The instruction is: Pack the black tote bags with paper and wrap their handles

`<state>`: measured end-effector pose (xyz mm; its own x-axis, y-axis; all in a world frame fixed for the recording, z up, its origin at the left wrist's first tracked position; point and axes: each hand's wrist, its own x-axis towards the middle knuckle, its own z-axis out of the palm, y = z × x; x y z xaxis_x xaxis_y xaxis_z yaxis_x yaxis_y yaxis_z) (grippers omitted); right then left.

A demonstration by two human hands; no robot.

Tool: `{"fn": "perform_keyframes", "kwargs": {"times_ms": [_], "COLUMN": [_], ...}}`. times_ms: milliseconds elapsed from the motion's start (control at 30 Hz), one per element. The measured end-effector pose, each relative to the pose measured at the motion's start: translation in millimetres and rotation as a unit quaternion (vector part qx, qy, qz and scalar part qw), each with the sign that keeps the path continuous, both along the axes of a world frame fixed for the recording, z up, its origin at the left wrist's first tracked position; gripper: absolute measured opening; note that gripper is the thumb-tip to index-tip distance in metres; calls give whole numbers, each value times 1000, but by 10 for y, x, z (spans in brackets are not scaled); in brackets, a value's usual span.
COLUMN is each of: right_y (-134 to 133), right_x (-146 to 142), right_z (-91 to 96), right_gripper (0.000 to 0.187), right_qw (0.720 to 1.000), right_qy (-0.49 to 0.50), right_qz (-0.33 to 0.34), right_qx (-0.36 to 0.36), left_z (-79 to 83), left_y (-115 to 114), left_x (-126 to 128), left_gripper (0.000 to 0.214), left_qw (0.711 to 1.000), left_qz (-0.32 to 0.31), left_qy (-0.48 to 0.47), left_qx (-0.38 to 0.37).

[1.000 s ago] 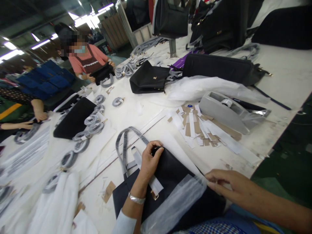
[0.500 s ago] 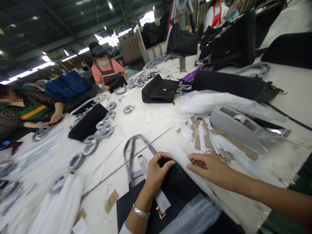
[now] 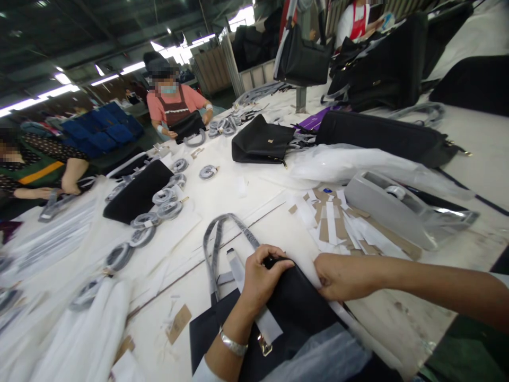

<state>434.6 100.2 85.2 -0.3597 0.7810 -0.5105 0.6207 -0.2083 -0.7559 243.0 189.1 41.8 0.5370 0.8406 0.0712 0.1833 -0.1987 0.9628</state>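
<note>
A black handbag (image 3: 294,297) lies tilted in front of me, with its plastic-wrapped handles (image 3: 214,249) standing up at the far side. My left hand (image 3: 262,273) pinches the bag's top edge between thumb and fingers. A strip of white wrapping (image 3: 268,323) runs under that wrist to a gold buckle (image 3: 264,346). At the bag's right side my right hand (image 3: 338,276) is closed on a thin white sheet (image 3: 300,252); its fingertips are turned inward and partly hidden. Clear plastic film (image 3: 322,353) covers the bag's near part.
A grey tape dispenser (image 3: 382,207) stands right, beside scattered paper and cardboard strips (image 3: 334,223). Coiled wrapped straps (image 3: 167,196) and a black panel (image 3: 137,191) lie left. More black bags (image 3: 262,140) sit farther back. Co-workers (image 3: 177,106) work across the table.
My right hand has turned and curled inward, shifting slightly right and down along the bag's side. My left hand keeps its pinch on the bag's edge. The view has shifted a little.
</note>
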Motion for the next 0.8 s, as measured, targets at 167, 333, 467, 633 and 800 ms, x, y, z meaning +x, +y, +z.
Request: {"fn": "perform_keyframes", "kwargs": {"times_ms": [167, 333, 467, 633, 800], "right_y": [-66, -143, -189, -639, -1224], "right_x": [-79, -93, -6, 168, 208], "right_z": [-177, -186, -70, -84, -204], "right_gripper": [22, 16, 12, 23, 21], "right_qw": [976, 988, 998, 974, 971], "right_qy": [168, 131, -3, -3, 55], "right_qz": [-137, -80, -20, -190, -234], "right_qx": [-26, 10, 58, 125, 5], "left_z": [-42, -60, -68, -119, -119], "left_y": [41, 13, 15, 89, 85], "left_x": [4, 20, -20, -68, -98], "left_gripper": [14, 13, 13, 15, 21], "left_qw": [1000, 1000, 1000, 999, 997], "left_qz": [-3, -13, -7, 21, 22], "left_qy": [7, 6, 6, 27, 79], "left_qx": [8, 9, -14, -26, -5]}}
